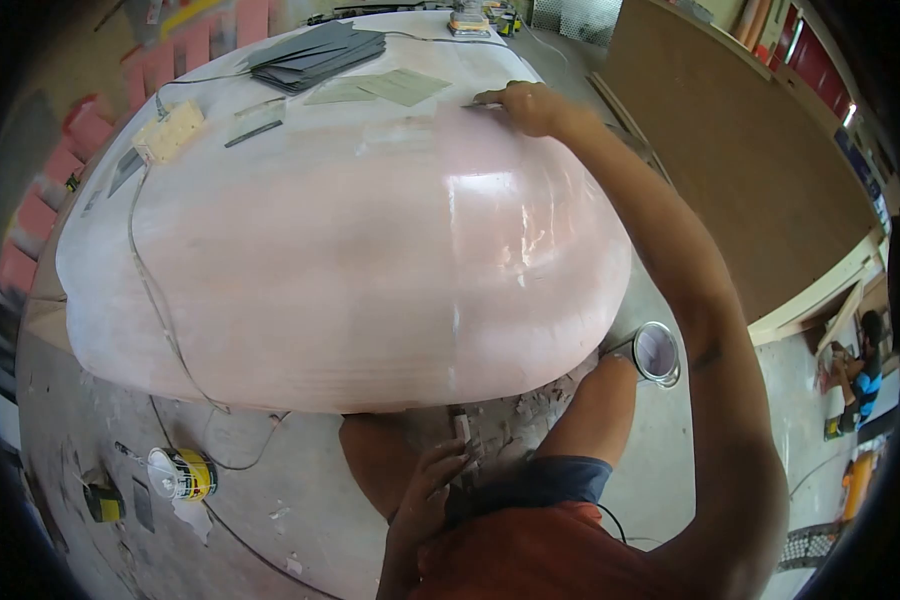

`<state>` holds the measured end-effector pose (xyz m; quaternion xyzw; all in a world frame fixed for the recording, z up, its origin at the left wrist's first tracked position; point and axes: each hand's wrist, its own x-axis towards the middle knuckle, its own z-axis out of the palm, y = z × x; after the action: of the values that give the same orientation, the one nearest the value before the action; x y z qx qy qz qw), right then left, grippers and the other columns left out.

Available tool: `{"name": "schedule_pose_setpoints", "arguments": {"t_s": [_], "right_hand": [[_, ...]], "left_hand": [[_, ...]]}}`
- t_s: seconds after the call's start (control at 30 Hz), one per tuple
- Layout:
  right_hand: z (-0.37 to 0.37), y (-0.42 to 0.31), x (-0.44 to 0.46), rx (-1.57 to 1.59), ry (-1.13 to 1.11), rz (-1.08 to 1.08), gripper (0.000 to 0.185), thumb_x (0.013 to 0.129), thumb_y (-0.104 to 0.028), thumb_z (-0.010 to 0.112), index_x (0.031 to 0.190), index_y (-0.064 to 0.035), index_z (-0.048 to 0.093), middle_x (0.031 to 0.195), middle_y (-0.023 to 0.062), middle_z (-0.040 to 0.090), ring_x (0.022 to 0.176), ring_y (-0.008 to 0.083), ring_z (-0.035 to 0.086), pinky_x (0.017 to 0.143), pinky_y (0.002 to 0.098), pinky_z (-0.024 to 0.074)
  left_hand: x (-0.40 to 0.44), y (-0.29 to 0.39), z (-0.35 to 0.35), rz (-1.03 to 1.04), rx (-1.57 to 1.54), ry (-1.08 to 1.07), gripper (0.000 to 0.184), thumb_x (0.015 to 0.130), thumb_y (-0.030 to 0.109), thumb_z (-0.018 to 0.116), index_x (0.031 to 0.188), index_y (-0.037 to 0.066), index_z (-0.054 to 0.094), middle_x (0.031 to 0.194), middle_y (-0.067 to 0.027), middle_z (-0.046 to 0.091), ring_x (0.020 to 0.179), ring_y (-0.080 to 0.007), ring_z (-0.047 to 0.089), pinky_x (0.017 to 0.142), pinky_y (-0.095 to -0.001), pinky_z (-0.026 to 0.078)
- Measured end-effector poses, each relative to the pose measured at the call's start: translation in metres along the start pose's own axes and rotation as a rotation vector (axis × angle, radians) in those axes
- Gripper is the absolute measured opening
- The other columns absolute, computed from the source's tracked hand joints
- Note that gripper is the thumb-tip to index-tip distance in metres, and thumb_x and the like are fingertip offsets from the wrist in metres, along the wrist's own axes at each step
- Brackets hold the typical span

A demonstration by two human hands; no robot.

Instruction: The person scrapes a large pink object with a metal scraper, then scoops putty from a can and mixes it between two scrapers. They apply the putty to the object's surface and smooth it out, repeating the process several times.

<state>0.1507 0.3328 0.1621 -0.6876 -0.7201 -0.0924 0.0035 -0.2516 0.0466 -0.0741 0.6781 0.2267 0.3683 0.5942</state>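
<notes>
A large rounded panel (pixel 270 230), pale pink and white, fills the middle of the view. Its right part carries a glossy, wet-looking pink coat (pixel 530 210). At the top of this coat, my right hand (pixel 532 108) is closed on a thin dark flat spreader (pixel 475 106) against the surface. My left hand (pixel 432 490) is low, near my lap, with its fingers bent about a narrow pale-ended tool (pixel 461 428); its kind is unclear. By my right knee stands an open can (pixel 656 352) of light filler or paint.
Dark sandpaper sheets (pixel 315 55), greenish sheets (pixel 405 87) and a yellowish block (pixel 170 132) with a hose (pixel 140 250) lie on the panel. A yellow-labelled tub (pixel 182 474) stands on the floor. Right are a brown board (pixel 740 150) and another person (pixel 855 375).
</notes>
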Motion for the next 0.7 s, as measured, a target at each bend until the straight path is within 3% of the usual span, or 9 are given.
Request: {"name": "schedule_pose_setpoints", "arguments": {"t_s": [0.1,0.23,0.33,0.47,0.57,0.63,0.67,0.7], "right_hand": [[0.018,-0.015,-0.037,0.001,0.166,0.092,0.046,0.090,-0.015,0.049,0.133,-0.0314,0.052,0.114,0.0201,0.059,0.098,0.0371,0.063,0.088,0.0417,0.0502],[0.053,-0.031,-0.083,0.021,0.336,0.147,0.051,0.084,-0.014,0.056,0.131,-0.0326,0.053,0.121,0.0191,0.053,0.104,0.0367,0.058,0.082,0.0448,0.0502],[0.073,-0.048,-0.114,-0.048,0.441,0.174,0.059,0.081,-0.010,0.060,0.134,-0.0325,0.050,0.125,0.0189,0.048,0.110,0.0357,0.053,0.084,0.0456,0.0462],[0.094,-0.061,-0.140,-0.051,0.533,0.210,0.065,0.079,-0.007,0.062,0.137,-0.0316,0.046,0.128,0.0207,0.044,0.118,0.0387,0.046,0.089,0.0465,0.0427],[0.104,-0.068,-0.157,0.001,0.571,0.212,0.067,0.080,-0.002,0.057,0.139,-0.0310,0.045,0.131,0.0228,0.042,0.121,0.0428,0.043,0.093,0.0478,0.0405],[0.104,-0.070,-0.170,0.050,0.560,0.187,0.069,0.077,0.004,0.056,0.137,-0.0276,0.048,0.130,0.0229,0.044,0.121,0.0411,0.044,0.095,0.0478,0.0399],[0.100,-0.070,-0.182,0.051,0.561,0.188,0.069,0.077,0.004,0.056,0.137,-0.0276,0.048,0.130,0.0229,0.044,0.121,0.0411,0.044,0.095,0.0478,0.0399],[0.086,-0.072,-0.199,0.205,0.422,0.184,0.069,0.076,0.006,0.054,0.136,-0.0262,0.050,0.128,0.0227,0.046,0.121,0.0405,0.045,0.095,0.0489,0.0398]], "left_hand": [[0.004,0.003,0.006,-0.010,0.025,-0.019,0.051,0.074,-0.017,0.044,0.120,0.002,0.057,0.133,-0.0187,0.047,0.127,-0.0361,0.044,0.107,-0.0415,0.037],[0.004,-0.004,0.017,-0.052,0.013,-0.037,0.047,0.076,-0.011,0.043,0.119,0.003,0.056,0.131,-0.0182,0.050,0.125,-0.0351,0.046,0.106,-0.0447,0.036],[0.005,-0.005,0.020,-0.041,0.004,-0.106,0.057,0.073,-0.019,0.045,0.123,0.006,0.054,0.133,-0.0168,0.045,0.128,-0.0355,0.042,0.106,-0.0410,0.037],[0.003,-0.015,0.023,-0.021,-0.036,-0.111,0.058,0.072,-0.021,0.044,0.122,0.006,0.054,0.133,-0.0166,0.045,0.127,-0.0357,0.043,0.106,-0.0404,0.036],[0.001,-0.018,0.025,-0.016,-0.047,-0.118,0.052,0.076,-0.016,0.047,0.122,0.006,0.053,0.134,-0.0174,0.045,0.127,-0.0343,0.044,0.105,-0.0407,0.037],[0.003,-0.011,0.030,-0.430,-0.308,0.102,0.047,0.078,-0.007,0.052,0.123,0.006,0.051,0.129,-0.0155,0.051,0.121,-0.0327,0.050,0.099,-0.0412,0.043],[0.003,-0.015,0.025,-0.431,-0.307,0.101,0.047,0.078,-0.007,0.052,0.123,0.006,0.051,0.129,-0.0155,0.051,0.121,-0.0327,0.050,0.099,-0.0412,0.043],[0.004,-0.024,0.017,-0.197,0.127,0.025,0.038,0.087,0.007,0.050,0.125,0.004,0.050,0.125,-0.0140,0.055,0.112,-0.0305,0.056,0.095,-0.0392,0.046]]}}
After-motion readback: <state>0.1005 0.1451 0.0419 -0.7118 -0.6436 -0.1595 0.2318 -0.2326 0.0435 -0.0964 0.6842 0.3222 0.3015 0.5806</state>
